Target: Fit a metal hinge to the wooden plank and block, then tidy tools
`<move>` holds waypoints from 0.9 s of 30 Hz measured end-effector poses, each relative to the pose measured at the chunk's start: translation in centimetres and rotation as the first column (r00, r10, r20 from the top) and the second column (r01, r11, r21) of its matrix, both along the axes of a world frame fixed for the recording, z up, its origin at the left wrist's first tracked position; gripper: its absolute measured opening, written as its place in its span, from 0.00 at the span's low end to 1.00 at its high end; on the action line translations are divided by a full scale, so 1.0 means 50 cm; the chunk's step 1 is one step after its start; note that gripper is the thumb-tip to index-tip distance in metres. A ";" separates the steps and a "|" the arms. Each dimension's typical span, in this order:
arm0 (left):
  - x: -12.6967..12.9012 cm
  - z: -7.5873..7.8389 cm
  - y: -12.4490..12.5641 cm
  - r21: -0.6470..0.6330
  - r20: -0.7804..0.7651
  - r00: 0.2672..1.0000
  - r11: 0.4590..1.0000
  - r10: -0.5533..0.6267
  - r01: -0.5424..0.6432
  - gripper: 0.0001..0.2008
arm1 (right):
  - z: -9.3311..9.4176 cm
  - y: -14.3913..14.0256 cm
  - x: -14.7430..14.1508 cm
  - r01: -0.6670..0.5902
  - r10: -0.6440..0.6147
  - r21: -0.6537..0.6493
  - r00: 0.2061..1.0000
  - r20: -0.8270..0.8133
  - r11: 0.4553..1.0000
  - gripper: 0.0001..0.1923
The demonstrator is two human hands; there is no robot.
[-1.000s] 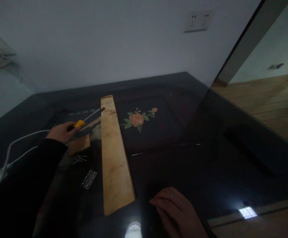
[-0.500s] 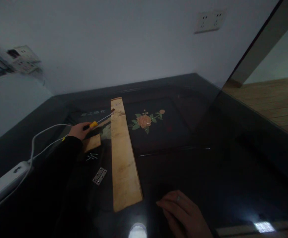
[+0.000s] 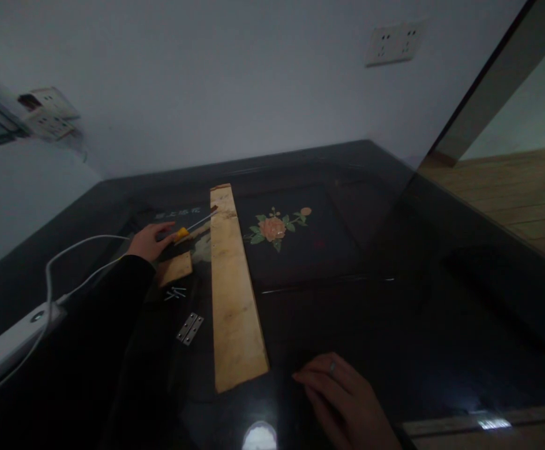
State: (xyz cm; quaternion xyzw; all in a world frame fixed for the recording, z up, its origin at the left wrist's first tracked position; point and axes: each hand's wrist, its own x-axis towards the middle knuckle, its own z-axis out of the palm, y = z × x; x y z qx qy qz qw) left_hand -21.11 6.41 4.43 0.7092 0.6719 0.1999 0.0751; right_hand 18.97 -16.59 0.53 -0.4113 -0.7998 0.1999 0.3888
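Observation:
My left hand (image 3: 147, 242) reaches out over the dark glossy table (image 3: 394, 300) and grips the yellow-and-black handle of a screwdriver (image 3: 189, 227). Its metal shaft points toward the far part of a long pale wooden board (image 3: 232, 294) that lies lengthwise in front of me. A small wooden block (image 3: 175, 269) sits just below that hand. My right hand (image 3: 347, 403) rests flat on the table near the board's near end, fingers together, with a ring on one finger, and holds nothing.
A small metal hinge (image 3: 189, 328) and a few loose screws (image 3: 174, 292) lie left of the board. A white power strip (image 3: 10, 340) with its cable sits at the left edge. A flower picture (image 3: 275, 226) shows on the table. A wall socket (image 3: 393, 42) is above.
My left hand with the screwdriver has sunk slightly toward the table. My view turned a little, so everything slid to the right. My right hand stays put.

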 end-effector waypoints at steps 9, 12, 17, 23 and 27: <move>0.172 0.016 -0.143 0.109 0.010 0.980 0.974 -0.201 0.199 0.20 | 0.002 -0.001 0.000 0.019 -0.019 0.005 1.000 0.009 1.000 0.12; 0.273 0.005 -0.258 -0.065 0.059 0.837 0.834 -0.544 0.547 0.22 | 0.000 -0.002 -0.001 0.026 -0.026 0.007 0.999 0.018 1.000 0.12; 0.337 -0.016 -0.368 -0.253 -0.020 0.707 0.688 -0.707 0.680 0.38 | 0.001 -0.003 -0.001 0.025 -0.025 -0.007 0.998 0.053 1.000 0.12; 0.345 -0.035 -0.377 -0.125 -0.118 0.791 0.800 -0.600 0.587 0.23 | 0.005 -0.005 -0.003 0.048 -0.047 -0.017 0.998 0.042 0.999 0.11; 0.355 -0.039 -0.378 -0.085 -0.144 0.804 0.817 -0.576 0.570 0.19 | 0.007 -0.007 -0.007 0.062 -0.060 -0.050 0.998 0.034 0.997 0.11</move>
